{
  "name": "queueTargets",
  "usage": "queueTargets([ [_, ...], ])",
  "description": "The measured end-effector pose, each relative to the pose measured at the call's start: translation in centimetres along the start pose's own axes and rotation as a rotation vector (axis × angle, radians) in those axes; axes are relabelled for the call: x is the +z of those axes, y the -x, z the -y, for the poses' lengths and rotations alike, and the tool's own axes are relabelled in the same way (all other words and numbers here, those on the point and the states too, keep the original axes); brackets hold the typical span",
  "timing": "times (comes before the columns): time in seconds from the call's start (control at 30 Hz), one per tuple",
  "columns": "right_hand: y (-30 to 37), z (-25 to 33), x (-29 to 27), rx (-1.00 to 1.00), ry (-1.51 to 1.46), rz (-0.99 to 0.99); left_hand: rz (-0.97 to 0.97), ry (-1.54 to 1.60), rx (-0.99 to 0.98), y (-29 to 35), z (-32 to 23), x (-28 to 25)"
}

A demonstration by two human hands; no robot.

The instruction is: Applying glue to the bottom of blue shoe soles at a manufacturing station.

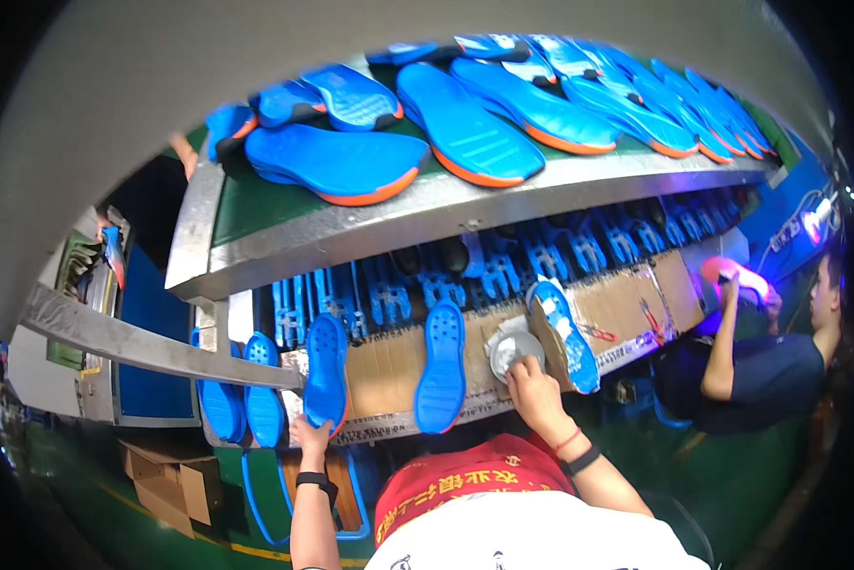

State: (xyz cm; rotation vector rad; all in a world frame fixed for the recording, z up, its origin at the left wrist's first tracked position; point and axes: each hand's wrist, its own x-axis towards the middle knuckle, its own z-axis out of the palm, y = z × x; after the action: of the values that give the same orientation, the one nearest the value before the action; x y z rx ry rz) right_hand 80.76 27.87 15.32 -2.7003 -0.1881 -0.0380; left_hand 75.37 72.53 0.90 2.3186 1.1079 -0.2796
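My left hand [311, 435] grips the near end of a blue shoe sole [327, 361] with an orange edge, which lies on the cardboard-covered ledge. At the near rim of a round grey dish [515, 348], my right hand [533, 385] has its fingers curled together; whatever they hold is hidden. Whitish material shows in and around the dish. Between my hands another blue shoe sole [441, 366] lies lengthwise. To the right of the dish, a blue sole with a whitish surface [565, 332] rests on the ledge.
Several blue soles [470, 123] cover the green conveyor belt [284, 209] above. Blue racks [436, 275] line the space beneath it. A metal bar [161, 344] crosses at left. Red-handled pliers [598, 332] lie on the cardboard [626, 290]. At right, a co-worker [755, 380] holds a pinkish-lit sole.
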Motion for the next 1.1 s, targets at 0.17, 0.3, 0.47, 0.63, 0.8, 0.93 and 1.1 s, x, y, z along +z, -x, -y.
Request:
queueTargets([
  [0.17,-0.4,-2.0,2.4,0.005,0.102,0.060,0.331,0.754,-0.243,-1.8,2.3,-1.9],
  [0.3,-0.5,-2.9,3.2,0.089,0.113,0.119,0.583,1.276,-0.103,3.0,-2.0,-4.8],
  [0.47,-0.5,-3.1,3.2,0.067,0.102,0.137,0.677,1.314,0.031,12.3,-9.0,-7.5],
  [0.63,-0.6,-2.2,2.0,0.008,0.068,0.081,0.694,1.108,0.174,15.4,-12.4,-8.1],
  [0.8,-0.2,-2.4,1.2,0.019,0.098,0.092,0.536,1.075,0.486,18.4,-17.4,-8.0],
  [0.93,-0.5,0.1,-3.1,-0.030,-0.047,-0.053,0.406,1.043,0.638,20.1,-20.8,-8.3],
  [1.1,-0.5,5.2,-10.0,-0.115,-0.405,-0.186,0.380,1.032,0.650,21.0,-23.2,-8.0],
])
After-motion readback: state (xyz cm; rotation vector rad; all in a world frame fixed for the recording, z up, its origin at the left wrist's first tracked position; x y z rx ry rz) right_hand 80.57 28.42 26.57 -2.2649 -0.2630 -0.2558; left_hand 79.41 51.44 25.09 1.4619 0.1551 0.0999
